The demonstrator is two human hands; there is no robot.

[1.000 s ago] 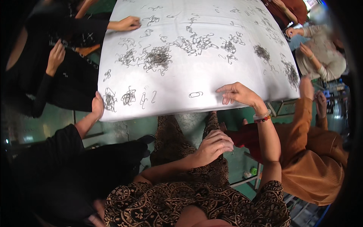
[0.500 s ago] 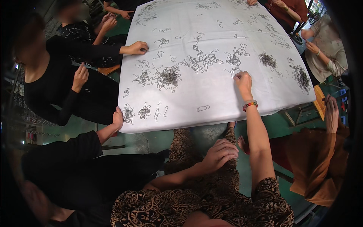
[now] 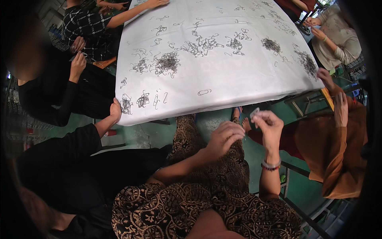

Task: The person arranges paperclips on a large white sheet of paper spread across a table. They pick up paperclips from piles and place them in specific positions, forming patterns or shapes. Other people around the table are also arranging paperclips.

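head: right hand (image 3: 270,125) pinches small wire clip (image 3: 254,112), long axis upright.

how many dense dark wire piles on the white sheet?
3 clear ones: a big wire pile centre-left, a smaller pile upper right, and an edge pile by the right edge. Looser scatters lie between; more may sit beyond the top of the white sheet.

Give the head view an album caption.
Right hand pinching a small metal clip, left hand beside it, below a white table.
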